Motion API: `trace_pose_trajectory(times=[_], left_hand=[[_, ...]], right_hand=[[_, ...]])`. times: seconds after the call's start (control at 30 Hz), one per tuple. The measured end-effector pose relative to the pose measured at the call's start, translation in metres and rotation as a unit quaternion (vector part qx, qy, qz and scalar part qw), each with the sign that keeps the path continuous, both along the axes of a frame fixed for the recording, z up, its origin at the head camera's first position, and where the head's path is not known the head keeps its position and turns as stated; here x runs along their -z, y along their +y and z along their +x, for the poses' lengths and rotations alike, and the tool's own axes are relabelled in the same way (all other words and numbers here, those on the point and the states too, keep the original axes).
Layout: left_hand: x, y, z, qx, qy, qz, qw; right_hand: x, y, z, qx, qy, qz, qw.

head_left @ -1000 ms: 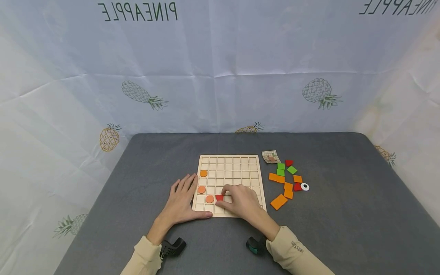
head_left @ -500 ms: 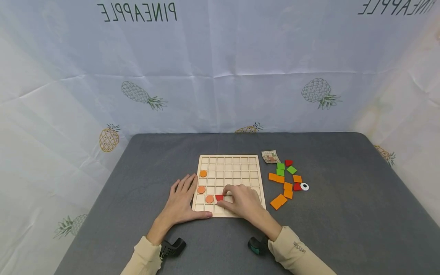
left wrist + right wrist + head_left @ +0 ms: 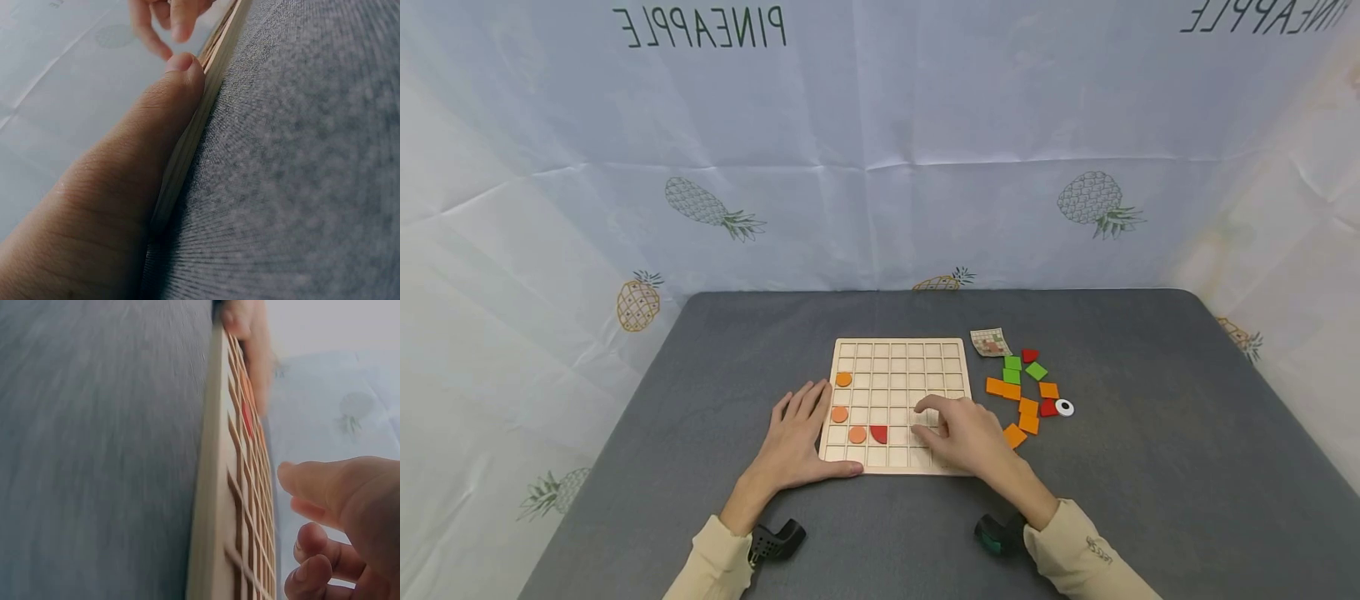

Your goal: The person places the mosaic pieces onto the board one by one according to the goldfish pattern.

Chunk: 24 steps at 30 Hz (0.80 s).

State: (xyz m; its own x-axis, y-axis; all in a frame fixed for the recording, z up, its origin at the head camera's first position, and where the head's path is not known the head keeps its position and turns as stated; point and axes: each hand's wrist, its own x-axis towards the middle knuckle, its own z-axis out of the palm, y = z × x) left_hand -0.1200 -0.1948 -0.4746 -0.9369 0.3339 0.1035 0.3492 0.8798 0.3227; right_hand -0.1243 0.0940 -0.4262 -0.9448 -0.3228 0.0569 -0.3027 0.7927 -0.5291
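Note:
A pale wooden grid board (image 3: 910, 365) lies flat on the table. My left hand (image 3: 793, 437) rests at its front left corner, fingers along the left side and thumb on the front edge. Two orange discs (image 3: 839, 414) sit in the leftmost column, and another orange disc (image 3: 857, 435) lies one column over. Right beside that one is a red quarter-circle tile (image 3: 879, 434), its rounded side toward the lower left. Over the board's right part hovers my right hand (image 3: 966, 433), thumb and fingers apart with nothing between them. The right wrist view shows the right fingers (image 3: 312, 478) off the grid.
To the right of the board lie several orange tiles (image 3: 1028, 406), green tiles (image 3: 1012, 376) and red pieces (image 3: 1030, 355). A white eye disc (image 3: 1064, 407) touches a red piece there. Behind them rests a small pattern card (image 3: 991, 342). A patterned cloth (image 3: 880, 225) hangs behind the table.
My right hand has let go of the red quarter-circle tile and moved right. The tile stays in its cell, now fully visible. My left hand has not moved.

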Motion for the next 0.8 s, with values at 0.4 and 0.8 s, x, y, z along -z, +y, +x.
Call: trace_pose_trajectory(times=[0.4,0.8], left_hand=[[0.001,-0.001,0.0,-0.002,0.002,-0.005,1.0],[0.0,0.001,-0.001,-0.002,-0.006,-0.002,1.0]], right_hand=[[-0.01,0.062,0.004,0.03,0.035,-0.007,0.9989],[-0.012,0.123,0.003,0.085,0.024,0.019,0.9959]])
